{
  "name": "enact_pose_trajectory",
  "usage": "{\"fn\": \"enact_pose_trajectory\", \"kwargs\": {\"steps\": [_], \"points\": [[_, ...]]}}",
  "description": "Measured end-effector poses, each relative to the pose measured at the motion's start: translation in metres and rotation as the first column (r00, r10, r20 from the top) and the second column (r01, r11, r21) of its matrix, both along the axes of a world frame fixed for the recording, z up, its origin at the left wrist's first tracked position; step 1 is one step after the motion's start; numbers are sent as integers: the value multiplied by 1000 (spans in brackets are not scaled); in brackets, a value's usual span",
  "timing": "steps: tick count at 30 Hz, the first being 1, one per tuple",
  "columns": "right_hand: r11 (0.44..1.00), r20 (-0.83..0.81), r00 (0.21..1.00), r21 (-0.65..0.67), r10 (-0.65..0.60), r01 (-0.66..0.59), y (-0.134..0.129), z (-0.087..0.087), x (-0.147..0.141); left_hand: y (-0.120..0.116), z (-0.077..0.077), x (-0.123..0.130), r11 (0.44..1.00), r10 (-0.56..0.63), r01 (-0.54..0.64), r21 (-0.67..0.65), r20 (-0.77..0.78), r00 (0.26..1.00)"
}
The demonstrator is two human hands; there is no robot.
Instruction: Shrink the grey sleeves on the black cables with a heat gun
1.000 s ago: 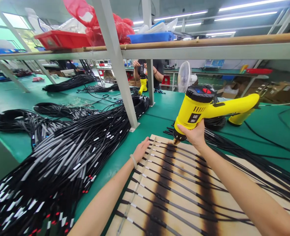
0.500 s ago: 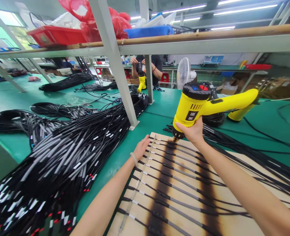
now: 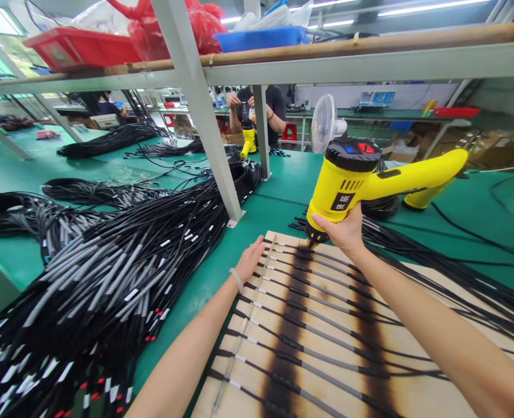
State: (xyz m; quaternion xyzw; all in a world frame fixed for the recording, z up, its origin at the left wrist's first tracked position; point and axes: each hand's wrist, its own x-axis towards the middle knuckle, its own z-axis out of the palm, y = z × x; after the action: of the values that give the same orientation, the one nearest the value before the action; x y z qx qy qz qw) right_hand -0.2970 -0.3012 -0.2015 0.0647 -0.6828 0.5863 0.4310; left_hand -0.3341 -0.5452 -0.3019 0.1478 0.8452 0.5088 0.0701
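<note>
A yellow heat gun is gripped around its barrel by my right hand. Its nozzle points down, close over the far end of a wooden board with two dark scorched bands. Black cables with grey sleeves lie side by side across this board, their ends along its left edge under a thin clear strip. My left hand, fingers stretched out, rests at the board's far left corner beside the first cable ends. It holds nothing that I can see.
A large heap of black cables covers the green table on the left. A metal post rises ahead, under a shelf with a red bin and a blue tray. Across the table, a person works near another yellow heat gun.
The camera view has shifted slightly, so the background sits a little higher in the picture. Both hands and the heat gun keep nearly the same place over the board.
</note>
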Motion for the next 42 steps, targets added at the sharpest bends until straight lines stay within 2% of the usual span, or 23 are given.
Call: {"fn": "enact_pose_trajectory", "kwargs": {"steps": [11,15,21,28,36,42], "points": [[1000,-9,1000,12,-11,11,-4,3,0,-1,-9,-4,1000,6,-6,-27,2,1000],[1000,-10,1000,18,11,-11,-4,2,1,-1,-8,-3,999,3,-3,-35,2,1000],[999,6,1000,40,-25,25,-5,2,-1,0,-7,-2,1000,5,-5,-28,11,1000],[1000,0,1000,14,22,-22,-7,-1,-6,0,-9,-2,1000,9,-9,-30,16,1000],[1000,0,1000,9,26,-26,-7,-3,-9,2,-3,2,999,3,-3,-42,13,1000],[998,-23,997,-7,68,-68,-9,-6,-10,1,-4,1,998,2,-1,-62,27,1000]]}}
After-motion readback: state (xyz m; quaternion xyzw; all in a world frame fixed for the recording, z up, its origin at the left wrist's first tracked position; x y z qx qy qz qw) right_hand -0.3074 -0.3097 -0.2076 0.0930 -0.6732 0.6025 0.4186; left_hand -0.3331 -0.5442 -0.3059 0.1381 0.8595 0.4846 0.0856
